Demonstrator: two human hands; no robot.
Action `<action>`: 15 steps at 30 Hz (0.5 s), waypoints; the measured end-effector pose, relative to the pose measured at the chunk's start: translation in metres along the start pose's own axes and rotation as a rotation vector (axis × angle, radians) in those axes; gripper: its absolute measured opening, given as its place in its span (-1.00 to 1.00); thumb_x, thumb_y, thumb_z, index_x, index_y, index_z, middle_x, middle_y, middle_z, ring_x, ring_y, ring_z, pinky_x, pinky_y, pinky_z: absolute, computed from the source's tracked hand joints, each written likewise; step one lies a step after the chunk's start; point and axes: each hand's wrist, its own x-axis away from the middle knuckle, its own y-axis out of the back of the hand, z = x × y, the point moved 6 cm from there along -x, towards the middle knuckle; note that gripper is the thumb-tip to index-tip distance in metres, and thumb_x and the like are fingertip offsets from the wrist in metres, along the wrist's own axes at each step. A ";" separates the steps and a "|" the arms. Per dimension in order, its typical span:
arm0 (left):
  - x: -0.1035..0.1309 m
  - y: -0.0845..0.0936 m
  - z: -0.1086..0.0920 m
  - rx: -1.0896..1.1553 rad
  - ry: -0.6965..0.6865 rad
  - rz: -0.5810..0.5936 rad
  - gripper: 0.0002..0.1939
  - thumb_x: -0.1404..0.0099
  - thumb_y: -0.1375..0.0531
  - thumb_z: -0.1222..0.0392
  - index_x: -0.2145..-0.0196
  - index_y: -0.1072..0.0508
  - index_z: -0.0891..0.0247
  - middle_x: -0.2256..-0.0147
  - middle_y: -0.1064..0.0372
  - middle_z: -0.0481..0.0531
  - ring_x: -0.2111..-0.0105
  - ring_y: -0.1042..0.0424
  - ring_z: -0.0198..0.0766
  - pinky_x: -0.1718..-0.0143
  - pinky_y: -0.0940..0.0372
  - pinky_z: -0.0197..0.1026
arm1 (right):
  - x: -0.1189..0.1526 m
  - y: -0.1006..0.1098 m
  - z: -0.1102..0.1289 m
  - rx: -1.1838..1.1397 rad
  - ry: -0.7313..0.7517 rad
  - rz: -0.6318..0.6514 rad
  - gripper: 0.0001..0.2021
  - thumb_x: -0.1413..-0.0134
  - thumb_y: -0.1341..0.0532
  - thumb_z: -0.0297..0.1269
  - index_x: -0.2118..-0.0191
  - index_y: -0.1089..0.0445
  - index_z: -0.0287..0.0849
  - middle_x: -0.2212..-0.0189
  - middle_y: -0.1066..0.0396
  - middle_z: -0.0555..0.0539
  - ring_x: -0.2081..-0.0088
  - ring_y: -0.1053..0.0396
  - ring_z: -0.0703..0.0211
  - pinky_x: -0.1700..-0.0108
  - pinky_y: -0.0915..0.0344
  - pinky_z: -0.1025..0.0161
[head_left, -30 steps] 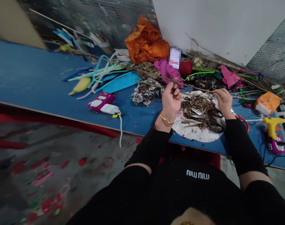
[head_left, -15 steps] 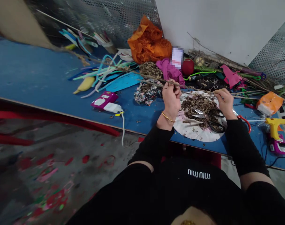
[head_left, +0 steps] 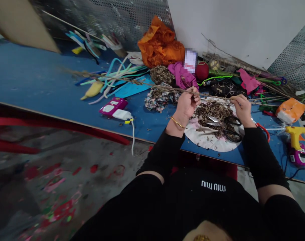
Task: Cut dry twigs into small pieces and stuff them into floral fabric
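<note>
Both my hands hold a long, thin brown twig (head_left: 162, 87) with rough, knotty bits along it. It stretches far to the left over the table, where its end is blurred. My left hand (head_left: 189, 103) has its fingers closed round the twig. At its right end, my right hand (head_left: 242, 107) pinches the twig between thumb and fingers. Below the hands, a round white sheet (head_left: 205, 140) carries a heap of dry brown shreds (head_left: 212, 112). Black-handled scissors (head_left: 224, 124) lie slightly open on that heap.
Left lie a banana-shaped yellow object (head_left: 92, 90), a purple device (head_left: 113, 107) and pipe cleaners (head_left: 117, 70). Crumpled orange paper (head_left: 160, 43) and a red ball (head_left: 201, 71) sit behind. A yellow glue gun (head_left: 296, 135) and an orange packet (head_left: 290, 110) are at right.
My left hand has shifted slightly right, closer to my right hand. The twig's far left part has swung down toward the table's near side. My right hand keeps its pinch.
</note>
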 end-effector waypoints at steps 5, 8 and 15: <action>0.000 -0.004 0.001 -0.121 0.140 0.126 -0.56 -0.48 0.09 0.53 0.53 -0.23 0.26 0.62 0.00 -0.18 0.69 -0.09 -0.50 0.64 0.01 -0.41 | -0.002 0.004 -0.002 0.005 0.026 0.021 -0.78 -0.35 -0.18 -0.16 0.21 -0.59 -0.03 0.27 -0.55 -0.06 0.20 -0.47 0.05 0.06 -0.40 0.07; -0.003 -0.002 0.003 -0.121 0.237 0.191 -0.56 -0.50 0.07 0.48 0.54 -0.22 0.26 0.62 0.02 -0.18 0.69 -0.07 -0.50 0.65 0.02 -0.41 | -0.003 0.008 -0.003 0.008 0.038 0.012 -0.78 -0.36 -0.18 -0.16 0.22 -0.58 -0.02 0.28 -0.55 -0.05 0.20 -0.47 0.05 0.04 -0.39 0.06; -0.013 0.002 0.018 -0.273 0.034 0.181 -0.66 -0.46 -0.16 0.40 0.50 -0.30 0.28 0.58 -0.12 -0.17 0.66 -0.12 -0.53 0.63 0.01 -0.46 | -0.002 0.002 0.012 0.012 0.069 0.066 -0.77 -0.38 -0.15 -0.18 0.20 -0.57 -0.03 0.26 -0.55 -0.06 0.18 -0.46 0.05 0.04 -0.37 0.06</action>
